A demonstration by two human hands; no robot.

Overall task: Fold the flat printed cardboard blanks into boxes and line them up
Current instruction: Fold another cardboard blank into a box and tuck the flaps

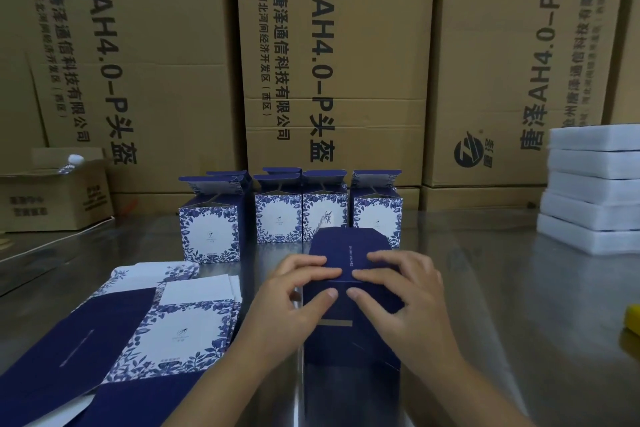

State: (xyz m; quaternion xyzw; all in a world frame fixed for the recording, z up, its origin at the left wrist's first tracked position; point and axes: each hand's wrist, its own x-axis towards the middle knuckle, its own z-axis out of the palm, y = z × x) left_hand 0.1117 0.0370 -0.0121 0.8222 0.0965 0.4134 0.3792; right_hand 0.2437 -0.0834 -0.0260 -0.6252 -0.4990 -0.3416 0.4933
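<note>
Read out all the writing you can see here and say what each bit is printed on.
"唐泽AH4.0-P头盔": middle carton, left carton, and upside down on the right carton.
"沧州唐泽通信科技有限公司": middle carton and left carton.
"地址:河北河间经济开发区(西区)": middle carton.
Too small or blurred to read: print on the small brown box, folded boxes, flat blanks and dark blue box.

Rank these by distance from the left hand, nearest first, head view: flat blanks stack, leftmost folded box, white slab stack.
1. The flat blanks stack, lying just left of the left hand, which grips the dark blue box.
2. The leftmost folded box, standing behind and to the left.
3. The white slab stack, far off to the right.
</note>
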